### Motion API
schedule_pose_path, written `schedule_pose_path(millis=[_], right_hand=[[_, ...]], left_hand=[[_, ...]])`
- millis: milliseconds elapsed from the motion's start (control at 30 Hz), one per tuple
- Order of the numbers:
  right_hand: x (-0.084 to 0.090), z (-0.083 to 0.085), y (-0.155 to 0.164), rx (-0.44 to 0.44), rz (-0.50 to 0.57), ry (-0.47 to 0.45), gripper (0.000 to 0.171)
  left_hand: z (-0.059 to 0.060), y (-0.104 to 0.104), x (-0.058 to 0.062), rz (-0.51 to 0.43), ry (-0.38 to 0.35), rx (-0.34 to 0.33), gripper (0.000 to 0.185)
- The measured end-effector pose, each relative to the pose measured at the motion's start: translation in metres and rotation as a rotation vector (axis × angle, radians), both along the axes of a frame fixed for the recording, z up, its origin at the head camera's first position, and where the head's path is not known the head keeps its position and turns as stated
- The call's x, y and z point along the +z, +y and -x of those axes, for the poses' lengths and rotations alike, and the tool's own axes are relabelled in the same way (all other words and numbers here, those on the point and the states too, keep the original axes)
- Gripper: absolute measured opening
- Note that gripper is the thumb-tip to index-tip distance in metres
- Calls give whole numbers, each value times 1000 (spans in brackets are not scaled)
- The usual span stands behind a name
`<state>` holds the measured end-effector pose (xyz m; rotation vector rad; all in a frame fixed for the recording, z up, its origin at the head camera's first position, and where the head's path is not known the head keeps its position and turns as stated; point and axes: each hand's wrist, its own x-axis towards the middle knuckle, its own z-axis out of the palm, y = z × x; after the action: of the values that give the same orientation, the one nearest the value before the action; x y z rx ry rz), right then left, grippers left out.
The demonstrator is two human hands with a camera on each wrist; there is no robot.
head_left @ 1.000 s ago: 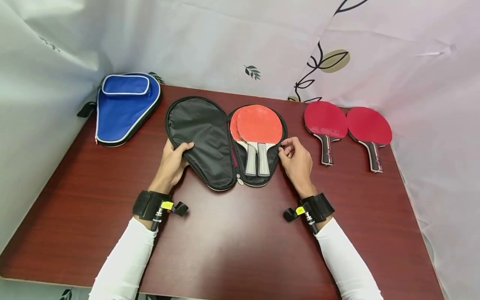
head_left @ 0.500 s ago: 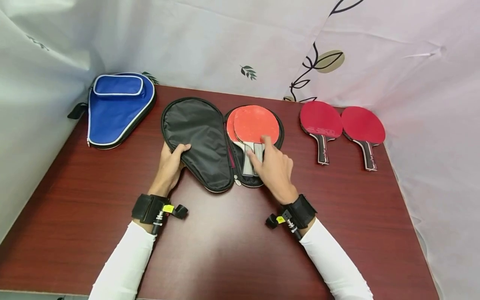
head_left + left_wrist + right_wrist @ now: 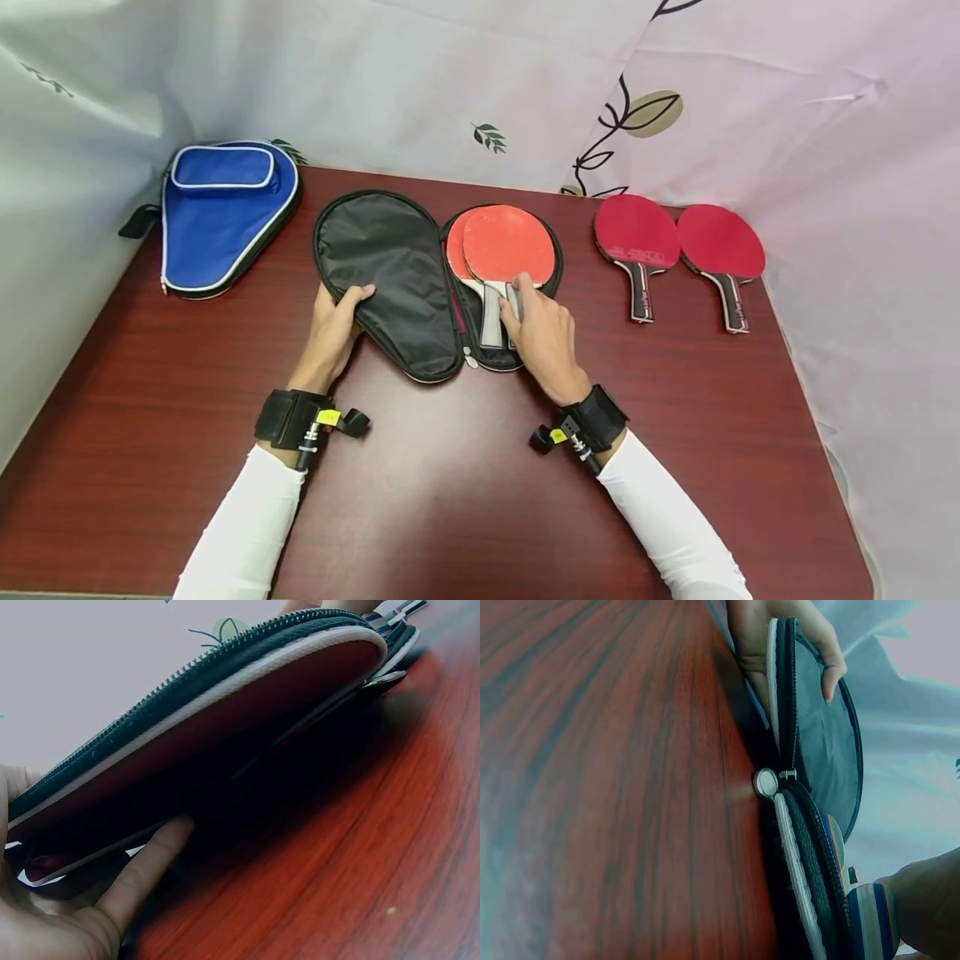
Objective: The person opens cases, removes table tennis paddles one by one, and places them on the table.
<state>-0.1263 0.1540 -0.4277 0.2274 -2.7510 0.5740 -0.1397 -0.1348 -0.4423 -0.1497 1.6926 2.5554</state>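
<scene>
A black zip-up paddle case [image 3: 382, 275] lies unfolded in the middle of the table in the head view. My left hand [image 3: 330, 329] grips its left flap, thumb on the inner lining and fingers underneath; the left wrist view shows this flap raised off the wood. In the right half rest two overlapping orange-red table tennis paddles with pale handles. My right hand [image 3: 547, 337] pinches the handle of the upper paddle [image 3: 512, 242] between thumb and fingers. Beside it the lower paddle [image 3: 491, 321] is partly covered. The zip pull [image 3: 766, 783] hangs at the fold.
Two red paddles with dark handles, a left one [image 3: 636, 229] and a right one [image 3: 722, 242], lie at the back right. A blue case [image 3: 217, 225] with white piping sits at the back left. White patterned cloth [image 3: 405, 83] borders the brown table [image 3: 450, 500].
My right hand has moved left from the case's right edge onto the upper paddle's handle and taken hold of it. My left hand keeps its grip on the flap. The head view has shifted slightly.
</scene>
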Motion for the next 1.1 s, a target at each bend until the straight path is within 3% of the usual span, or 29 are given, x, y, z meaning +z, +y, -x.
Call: schedule_pose_path(millis=[367,500,700,867,1100], right_hand=[[17,-11,33,70,55,56,23],[30,-17,65,71,31,103,25],[46,-33,125,7,-26,143,26],[51,-54,172,-15,-71,152,30],[50,-101,228,-49,-126,136,41]], left_hand=[[-1,5,-6,-3,-7,-5,42],[-1,6,-6,7,-2,-1,40],[0,4,-4,-19,8,-1,43],[1,-1,0,-29,15,15,42],[1,2,1,-29,7,-3,44]])
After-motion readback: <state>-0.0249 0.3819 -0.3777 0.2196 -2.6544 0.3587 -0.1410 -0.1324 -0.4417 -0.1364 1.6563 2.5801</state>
